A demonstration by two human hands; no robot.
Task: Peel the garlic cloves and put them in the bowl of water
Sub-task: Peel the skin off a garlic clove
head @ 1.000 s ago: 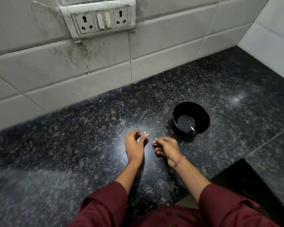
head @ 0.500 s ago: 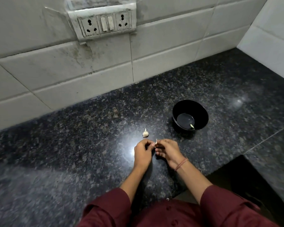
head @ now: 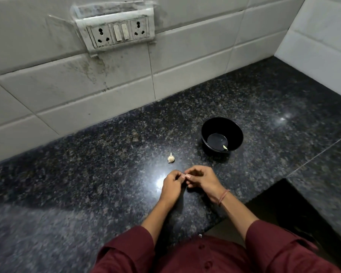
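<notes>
My left hand [head: 170,185] and right hand [head: 202,179] meet fingertip to fingertip, pinching something small between them; too hidden to identify. One papery, pointed garlic bulb [head: 170,158] lies on the countertop [head: 87,184] just beyond my hands. One round black bowl [head: 222,135] stands farther right, holding water and one peeled clove [head: 224,147]. Countertop: polished, speckled dark stone. One thread bracelet [head: 223,197] circles my right wrist.

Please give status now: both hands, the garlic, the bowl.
Left hand and right hand pinched together on a small clove, mostly hidden. Garlic bulb lies alone on counter. One peeled clove in bowl. Nothing in the way.
</notes>
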